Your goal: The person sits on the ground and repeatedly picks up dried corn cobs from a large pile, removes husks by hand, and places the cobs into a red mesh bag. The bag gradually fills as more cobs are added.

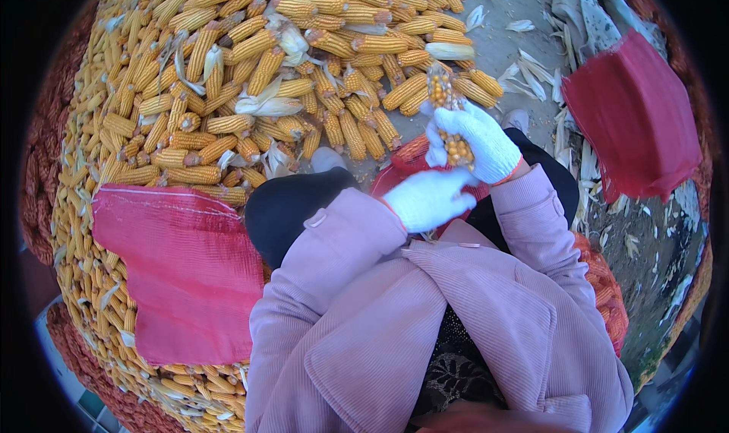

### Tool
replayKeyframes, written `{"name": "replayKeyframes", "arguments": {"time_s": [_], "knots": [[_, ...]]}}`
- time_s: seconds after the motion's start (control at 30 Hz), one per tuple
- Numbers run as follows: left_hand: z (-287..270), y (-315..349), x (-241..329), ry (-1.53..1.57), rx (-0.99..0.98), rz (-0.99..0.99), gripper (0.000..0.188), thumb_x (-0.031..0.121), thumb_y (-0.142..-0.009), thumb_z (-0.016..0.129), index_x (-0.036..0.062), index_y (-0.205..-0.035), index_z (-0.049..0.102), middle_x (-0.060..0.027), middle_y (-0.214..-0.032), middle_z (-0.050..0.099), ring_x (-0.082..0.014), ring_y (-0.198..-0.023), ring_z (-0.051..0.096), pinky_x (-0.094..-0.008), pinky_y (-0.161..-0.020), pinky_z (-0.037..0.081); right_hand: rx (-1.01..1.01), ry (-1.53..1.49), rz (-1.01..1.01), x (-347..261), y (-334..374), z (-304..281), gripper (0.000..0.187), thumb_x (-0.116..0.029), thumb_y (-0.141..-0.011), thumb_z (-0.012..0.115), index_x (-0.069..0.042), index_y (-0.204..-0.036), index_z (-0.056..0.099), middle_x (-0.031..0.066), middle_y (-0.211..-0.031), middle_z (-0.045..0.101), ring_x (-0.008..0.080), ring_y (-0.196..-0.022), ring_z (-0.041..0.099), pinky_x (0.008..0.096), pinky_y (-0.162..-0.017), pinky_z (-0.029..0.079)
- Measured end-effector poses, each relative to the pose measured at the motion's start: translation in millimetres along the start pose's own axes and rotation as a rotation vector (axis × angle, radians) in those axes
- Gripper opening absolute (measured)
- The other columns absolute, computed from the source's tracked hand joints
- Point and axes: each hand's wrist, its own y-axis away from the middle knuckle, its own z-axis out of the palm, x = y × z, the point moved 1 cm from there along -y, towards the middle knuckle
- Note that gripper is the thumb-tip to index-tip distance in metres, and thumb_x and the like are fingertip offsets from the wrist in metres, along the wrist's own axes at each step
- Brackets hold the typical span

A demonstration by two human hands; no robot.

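Note:
My right hand (486,140), in a white glove, is closed around a patchy corn cob (458,151). The cob's upper end pokes out above the fingers, and bare or damaged spots show among its yellow kernels. Just below it is my left hand (431,200), also gloved in white, with fingers stretched toward the cob's lower end. It is slightly blurred, and I see nothing in it. Beneath both hands, between my knees, lies red mesh (410,153), partly hidden by the gloves.
A big heap of husked corn cobs (250,61) spreads ahead and down my left side. One red woven sack (182,273) lies on it; another red sack (634,118) is at the right. Loose husks (528,76) litter the concrete floor. An orange-red mesh bag (605,296) sits by my right side.

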Motion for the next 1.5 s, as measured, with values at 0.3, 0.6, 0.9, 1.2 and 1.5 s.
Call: {"name": "replayKeyframes", "arguments": {"time_s": [0.3, 0.6, 0.9, 1.2, 1.5], "knots": [[-46.5, 8.2, -50.5, -0.392, 0.314, -0.706, 0.081, 0.068, -0.088, 0.059, -0.0035, -0.125, 0.064, -0.0264, -0.116, 0.07, -0.0398, -0.107, 0.069, -0.0451, -0.095, 0.052, 0.789, 0.881, -0.384, -42.9, 62.5, -98.3, 0.06, -0.043, -0.094, 0.07, 0.001, -0.131, 0.054, 0.0102, -0.093, 0.068, 0.0132, -0.073, 0.067, 0.0258, -0.066, 0.056], [69.8, -27.8, -65.2, -0.125, -0.1, -0.915, 0.133, 0.076, -0.072, 0.07, -0.0077, -0.157, 0.012, -0.0334, -0.139, 0.055, -0.0431, -0.128, 0.057, -0.0444, -0.107, 0.046, 0.529, 1.617, 0.423, 28.5, 49.2, -144.2, 0.064, -0.038, -0.08, 0.069, 0.007, -0.124, 0.06, 0.0281, -0.104, 0.071, 0.0388, -0.083, 0.073, 0.0426, -0.074, 0.059], [125.0, -49.4, -147.0, 0.422, 0.225, -0.808, 0.133, 0.045, -0.074, 0.087, -0.0128, -0.156, 0.001, -0.0309, -0.144, 0.05, -0.0354, -0.127, 0.057, -0.0405, -0.106, 0.046, -0.008, 1.376, 0.475, 107.5, 32.7, -138.1, 0.072, -0.034, -0.076, 0.072, -0.007, -0.14, 0.052, 0.0232, -0.112, 0.07, 0.0339, -0.089, 0.073, 0.0415, -0.076, 0.06], [99.0, -41.7, -166.7, 0.87, 0.359, -0.628, 0.031, 0.01, -0.094, 0.066, 0.0026, -0.124, 0.064, -0.0059, -0.114, 0.07, -0.0169, -0.097, 0.067, -0.032, -0.084, 0.052, -0.083, 1.062, 0.379, 78.1, 38.9, -142.0, 0.086, -0.026, -0.078, 0.075, -0.019, -0.156, 0.039, 0.0173, -0.112, 0.068, 0.0237, -0.07, 0.07, 0.0342, -0.063, 0.059], [-14.5, 5.4, -57.2, 1.043, 0.528, -0.68, 0.041, 0.02, -0.099, 0.067, -0.0033, -0.132, 0.059, -0.0133, -0.125, 0.067, -0.022, -0.109, 0.065, -0.0332, -0.095, 0.051, 0.019, 1.054, 0.004, 48.8, 59.0, -148.0, 0.069, -0.025, -0.08, 0.078, -0.012, -0.143, 0.054, 0.0152, -0.122, 0.068, 0.0282, -0.11, 0.066, 0.0377, -0.099, 0.051]]}}
